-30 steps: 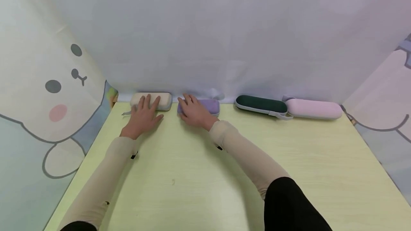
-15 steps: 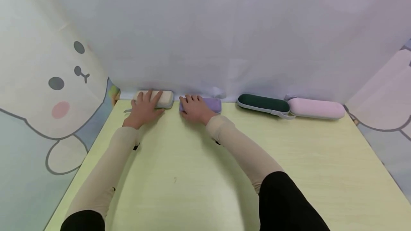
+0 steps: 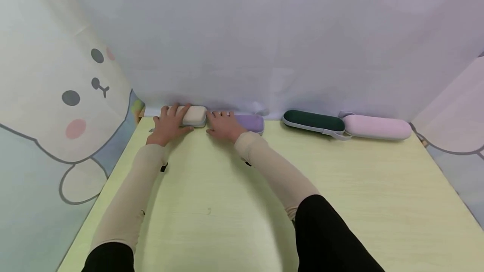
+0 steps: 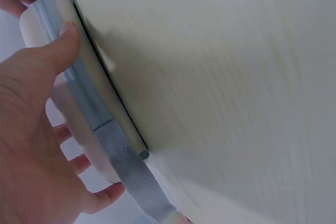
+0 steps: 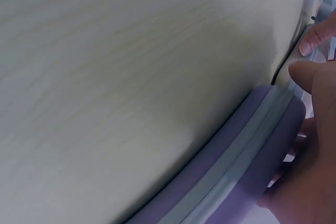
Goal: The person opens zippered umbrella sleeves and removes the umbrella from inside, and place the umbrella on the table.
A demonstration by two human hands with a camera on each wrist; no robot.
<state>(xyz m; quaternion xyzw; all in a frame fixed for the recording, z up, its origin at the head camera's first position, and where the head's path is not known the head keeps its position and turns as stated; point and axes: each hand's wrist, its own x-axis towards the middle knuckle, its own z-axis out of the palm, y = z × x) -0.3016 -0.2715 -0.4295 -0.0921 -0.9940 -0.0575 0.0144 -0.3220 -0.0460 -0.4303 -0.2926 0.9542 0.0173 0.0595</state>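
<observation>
A cream zippered glasses case (image 3: 195,115) lies at the table's back left, against the backdrop. My left hand (image 3: 166,127) grips its left part; in the left wrist view the thumb (image 4: 65,45) presses the zipper side and the other fingers reach round the far side. A grey strap (image 4: 136,182) hangs from its end. My right hand (image 3: 224,126) lies over the left end of a purple glasses case (image 3: 252,123), fingers extended towards the cream case's right end. In the right wrist view its thumb (image 5: 304,74) extends past the purple case's end, where the two cases nearly meet.
Further right along the back edge, a dark green case (image 3: 311,121) with a grey strap lies end to end with a pale pink case (image 3: 378,127). A printed cloth backdrop (image 3: 264,45) rises behind the pale wooden table (image 3: 245,213) and at both sides.
My right hand has slid left off much of the purple case, up to the cream case's end. My left hand's fingers have moved over the cream case's far edge. The head view has shifted slightly.
</observation>
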